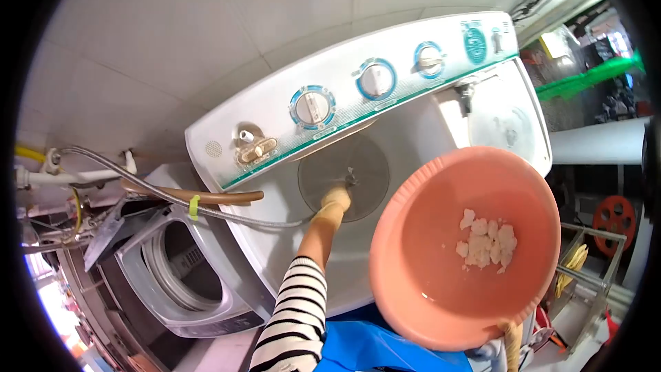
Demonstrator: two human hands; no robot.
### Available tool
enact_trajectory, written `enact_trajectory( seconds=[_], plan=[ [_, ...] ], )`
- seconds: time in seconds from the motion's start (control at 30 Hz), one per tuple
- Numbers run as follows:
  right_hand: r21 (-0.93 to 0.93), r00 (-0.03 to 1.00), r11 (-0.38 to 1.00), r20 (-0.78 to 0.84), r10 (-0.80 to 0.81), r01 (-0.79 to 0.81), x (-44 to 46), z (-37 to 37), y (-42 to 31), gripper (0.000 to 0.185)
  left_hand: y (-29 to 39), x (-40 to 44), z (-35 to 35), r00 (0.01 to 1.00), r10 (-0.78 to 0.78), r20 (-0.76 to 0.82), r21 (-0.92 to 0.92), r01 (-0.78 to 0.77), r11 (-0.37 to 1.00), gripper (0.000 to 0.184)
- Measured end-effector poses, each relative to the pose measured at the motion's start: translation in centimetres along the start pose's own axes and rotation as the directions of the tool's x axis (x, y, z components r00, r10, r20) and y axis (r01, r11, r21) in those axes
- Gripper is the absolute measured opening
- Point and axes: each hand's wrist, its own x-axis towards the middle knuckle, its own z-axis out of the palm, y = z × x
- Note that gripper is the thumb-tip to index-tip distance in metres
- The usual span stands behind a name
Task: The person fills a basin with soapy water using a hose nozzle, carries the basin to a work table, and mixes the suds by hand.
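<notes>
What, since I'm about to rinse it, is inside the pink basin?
The basin holds a cluster of white lumps, with a few crumbs beside them. Whatever lies directly under the lumps is covered and cannot be seen.

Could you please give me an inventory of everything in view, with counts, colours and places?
washing machine: one, white, centre
large round knobs: three, white with blue rings, on its panel
basin: one, salmon pink, right
lumps: several, white, in the basin
braided hose: one, grey, left, reaching the tub
tie: one, yellow-green, on that hose
brown hose: one, left
second machine: one, grey, lower left
wall: one, whitish, behind
wheel: one, red, far right
strip: one, green, upper right
background clutter: too small to count
blue fabric: bottom centre
striped sleeve: one, black and white, bottom
left hand: one, inside the tub
right hand: one, at the basin's lower rim
</notes>
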Motion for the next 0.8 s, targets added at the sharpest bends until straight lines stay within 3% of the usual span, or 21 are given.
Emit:
enact_trajectory(
  seconds=[0.03, 0.13, 0.17, 0.23, 0.27, 0.3, 0.33, 0.4, 0.43, 0.53, 0.63, 0.8],
  plan=[
    [0.009, 0.999, 0.999, -0.016, -0.044, 0.045, 0.0, -0.2, -0.2, 0.043, 1.4, -1.3, -0.3, 0.998, 0.068, -0.009, -0.041, -0.068, 0.997, 0.042],
    [-0.023, 0.972, 0.972, -0.019, -0.233, 0.233, 1.8, -1.0, -0.8, 0.032, 4.4, -7.6, -2.2, 0.995, 0.077, -0.067, -0.219, -0.090, 0.972, 0.047],
    [-0.031, 0.949, 0.949, 0.015, -0.314, 0.314, 2.7, -0.4, -1.5, 0.030, 3.4, -7.7, -1.8, 0.968, 0.243, -0.071, -0.011, -0.244, 0.970, 0.046],
    [-0.103, 0.879, 0.873, 0.057, -0.474, 0.477, 4.9, -0.1, -2.9, 0.027, 1.4, -7.6, -0.7, 0.829, 0.554, -0.072, 0.425, -0.477, 0.769, 0.048],
    [-0.155, 0.835, 0.820, 0.079, -0.545, 0.550, 5.9, -0.4, -3.2, 0.027, 0.7, -10.8, -2.4, 0.886, 0.429, -0.178, 0.129, -0.411, 0.903, 0.045],
    [-0.138, 0.841, 0.829, 0.076, -0.536, 0.542, 7.4, -0.5, -3.4, 0.028, 0.4, -14.0, -4.4, 0.931, 0.277, -0.238, -0.190, -0.325, 0.927, 0.042],
    [-0.115, 0.845, 0.837, 0.076, -0.530, 0.535, 8.9, -0.5, -3.7, 0.028, 0.5, -17.6, -6.6, 0.962, 0.116, -0.247, -0.493, -0.228, 0.840, 0.039],
    [-0.020, 0.813, 0.815, 0.089, -0.575, 0.579, 10.2, 0.8, -5.0, 0.029, 1.5, -27.3, -11.0, 0.968, 0.077, -0.238, -0.694, -0.225, 0.683, 0.042],
    [0.029, 0.807, 0.811, 0.089, -0.584, 0.584, 11.0, 1.5, -5.2, 0.029, 0.6, -28.1, -11.0, 0.953, 0.091, -0.290, -0.730, -0.281, 0.622, 0.047],
    [0.137, 0.783, 0.791, 0.119, -0.610, 0.596, 13.8, 3.4, -5.2, 0.030, 0.3, -34.0, -11.9, 0.921, 0.149, -0.360, -0.697, -0.372, 0.613, 0.046],
    [0.216, 0.748, 0.760, 0.151, -0.646, 0.613, 15.0, 5.8, -5.1, 0.030, 1.5, -38.0, -11.6, 0.864, 0.213, -0.457, -0.551, -0.463, 0.694, 0.045],
    [0.103, 0.781, 0.809, 0.216, -0.587, 0.579, 14.8, 7.9, -4.0, 0.033, 2.8, -37.5, -8.0, 0.686, 0.385, -0.617, -0.212, -0.617, 0.758, 0.041]
  ],
)
